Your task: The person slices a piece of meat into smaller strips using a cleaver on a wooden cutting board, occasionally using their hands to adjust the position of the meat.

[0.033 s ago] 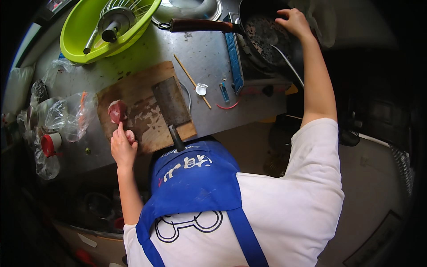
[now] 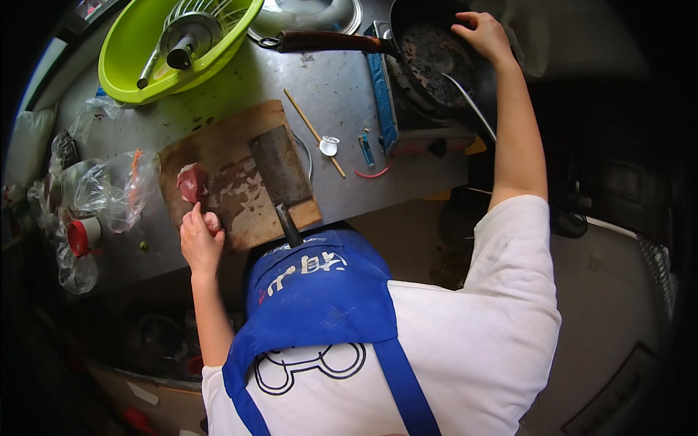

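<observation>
Raw meat [image 2: 193, 183], a larger red piece, lies on the left part of a worn wooden board [image 2: 229, 145]. A smaller pale pink piece [image 2: 213, 222] sits just below it, near the board's lower left corner. Left hand [image 2: 201, 243] is at the smaller piece, forefinger extended to the lower end of the larger one; whether it grasps the smaller piece or merely rests against it, I cannot tell.

Right hand [image 2: 488, 39] is raised over the right side of a dark pan [image 2: 436, 65], thumb and fingers parted, with nothing seen between them. The pan's interior (dimly lit at that edge) appears to carry brownish specks or residue. A metal utensil [image 2: 472, 105] leans out of it.

A cleaver [image 2: 280, 167] lies flat on the board's right side, handle overhanging the near edge. Further right on the steel counter [image 2: 327, 80]: a wooden stick [image 2: 302, 120] with a white scrap [image 2: 329, 146] against it, a blue lighter [image 2: 366, 150] and a curved red strip [image 2: 372, 174].

Far left stands a lime-green basin [image 2: 116, 76] containing a ladle [image 2: 182, 47]; clear plastic bags [image 2: 109, 192] and a red-and-white container [image 2: 83, 235] lie nearer.
</observation>
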{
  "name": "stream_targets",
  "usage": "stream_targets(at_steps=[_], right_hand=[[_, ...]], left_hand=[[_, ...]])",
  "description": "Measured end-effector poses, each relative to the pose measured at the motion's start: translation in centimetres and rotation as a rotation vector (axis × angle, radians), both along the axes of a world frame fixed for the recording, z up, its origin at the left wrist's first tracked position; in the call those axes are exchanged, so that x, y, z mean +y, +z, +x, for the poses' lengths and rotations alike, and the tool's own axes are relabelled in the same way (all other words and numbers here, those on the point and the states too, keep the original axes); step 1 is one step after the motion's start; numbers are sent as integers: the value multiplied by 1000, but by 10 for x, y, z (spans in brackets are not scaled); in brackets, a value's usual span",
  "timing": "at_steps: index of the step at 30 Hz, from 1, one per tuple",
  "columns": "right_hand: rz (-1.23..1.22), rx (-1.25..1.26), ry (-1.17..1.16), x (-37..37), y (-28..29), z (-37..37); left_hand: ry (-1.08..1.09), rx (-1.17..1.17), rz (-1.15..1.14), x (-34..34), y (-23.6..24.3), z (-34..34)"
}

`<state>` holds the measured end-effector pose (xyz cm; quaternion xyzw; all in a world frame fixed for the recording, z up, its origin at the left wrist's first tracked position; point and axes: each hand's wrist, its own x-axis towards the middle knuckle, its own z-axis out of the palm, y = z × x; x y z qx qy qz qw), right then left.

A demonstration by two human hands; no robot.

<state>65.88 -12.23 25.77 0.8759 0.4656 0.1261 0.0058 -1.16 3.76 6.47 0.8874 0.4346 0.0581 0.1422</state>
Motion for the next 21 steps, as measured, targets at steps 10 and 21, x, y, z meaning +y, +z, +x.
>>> stream_targets(at_steps=[10, 21], right_hand=[[486, 858, 42, -27, -8, -71], [698, 1296, 50, -31, 15, -168]], left_hand=[[41, -93, -166, 19, -11, -25], [-86, -124, -213, 30, -11, -25]])
